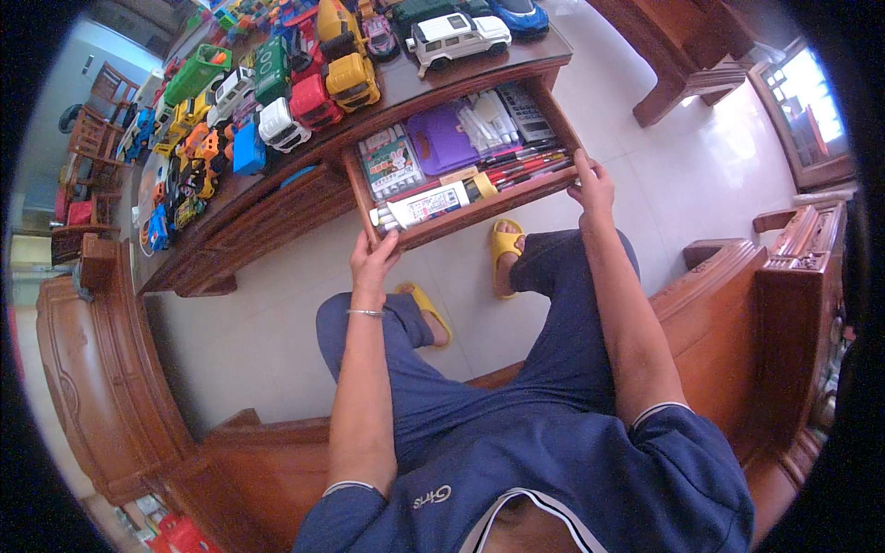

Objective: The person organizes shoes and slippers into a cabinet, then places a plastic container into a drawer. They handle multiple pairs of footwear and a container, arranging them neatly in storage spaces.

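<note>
A wooden drawer (484, 207) stands pulled out from the table in front of me. My left hand (373, 263) grips its front left corner, while my right hand (593, 185) holds the front right corner. Inside lie a marker set in a printed case (390, 162), a purple plastic case (435, 140) and a grey calculator (529, 114). White markers (489, 117) rest between the purple case and the calculator. Red pencils or pens (515, 169) spread along the front right. A white tube or packet bearing writing (429, 205) lies at the front left.
Many toy vehicles crowd the wooden table (394, 114), among them a white toy off-roader (458, 38) and a yellow toy truck (351, 79). Wooden seating (719, 311) surrounds my legs. My feet, in yellow slippers (507, 256), rest on the tiled floor (276, 345) below the drawer.
</note>
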Motion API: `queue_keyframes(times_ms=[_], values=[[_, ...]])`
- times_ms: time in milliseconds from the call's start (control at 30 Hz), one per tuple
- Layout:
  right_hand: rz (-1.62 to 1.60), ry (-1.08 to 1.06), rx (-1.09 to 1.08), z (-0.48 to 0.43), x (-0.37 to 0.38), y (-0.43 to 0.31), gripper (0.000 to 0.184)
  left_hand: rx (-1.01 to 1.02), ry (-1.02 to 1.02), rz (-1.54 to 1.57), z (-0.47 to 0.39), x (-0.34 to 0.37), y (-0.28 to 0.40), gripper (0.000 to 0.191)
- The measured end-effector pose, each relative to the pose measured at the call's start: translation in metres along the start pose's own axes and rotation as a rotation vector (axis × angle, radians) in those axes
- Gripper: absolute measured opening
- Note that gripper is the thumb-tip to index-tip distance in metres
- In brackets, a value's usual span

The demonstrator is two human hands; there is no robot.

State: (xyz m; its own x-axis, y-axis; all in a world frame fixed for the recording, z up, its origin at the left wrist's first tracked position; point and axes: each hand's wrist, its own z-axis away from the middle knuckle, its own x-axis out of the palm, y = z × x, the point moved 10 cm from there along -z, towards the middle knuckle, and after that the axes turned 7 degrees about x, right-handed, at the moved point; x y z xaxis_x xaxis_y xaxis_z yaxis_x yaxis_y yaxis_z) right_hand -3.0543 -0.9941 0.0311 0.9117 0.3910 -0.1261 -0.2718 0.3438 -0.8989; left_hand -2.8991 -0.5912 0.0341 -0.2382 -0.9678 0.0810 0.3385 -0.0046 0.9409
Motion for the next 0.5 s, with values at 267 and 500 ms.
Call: queue_keyframes(times_ms=[267, 500], values=[[0.051, 0.000, -0.073, -0.003, 0.002, 0.008, 0.048, 0.093, 0.009, -0.096, -0.011, -0.006, -0.012, 0.054], [-0.077, -0.078, -0.154, -0.003, 0.010, 0.028, 0.061, 0.352, 0.039, -0.095, -0.012, -0.004, -0.011, 0.071]])
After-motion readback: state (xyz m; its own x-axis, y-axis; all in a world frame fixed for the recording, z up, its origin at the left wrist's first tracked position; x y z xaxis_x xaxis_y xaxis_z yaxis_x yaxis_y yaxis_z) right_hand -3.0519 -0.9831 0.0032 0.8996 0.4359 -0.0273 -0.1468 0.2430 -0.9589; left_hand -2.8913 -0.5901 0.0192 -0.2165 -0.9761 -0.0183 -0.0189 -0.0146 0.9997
